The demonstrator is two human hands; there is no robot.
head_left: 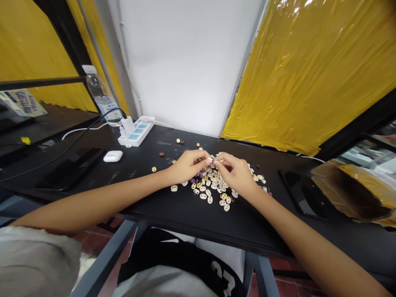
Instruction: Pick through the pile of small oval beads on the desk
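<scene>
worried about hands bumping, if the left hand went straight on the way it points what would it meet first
Most likely the right hand: its fingertips face those of the left hand, at a small piece both seem to pinch. Any gap is too small to judge.

From afar I count one bottle point(103, 97) and one power strip point(140, 130) toward ten o'clock, one white case point(113, 156) at nine, dozens of small pieces point(208, 192) centrally.
</scene>
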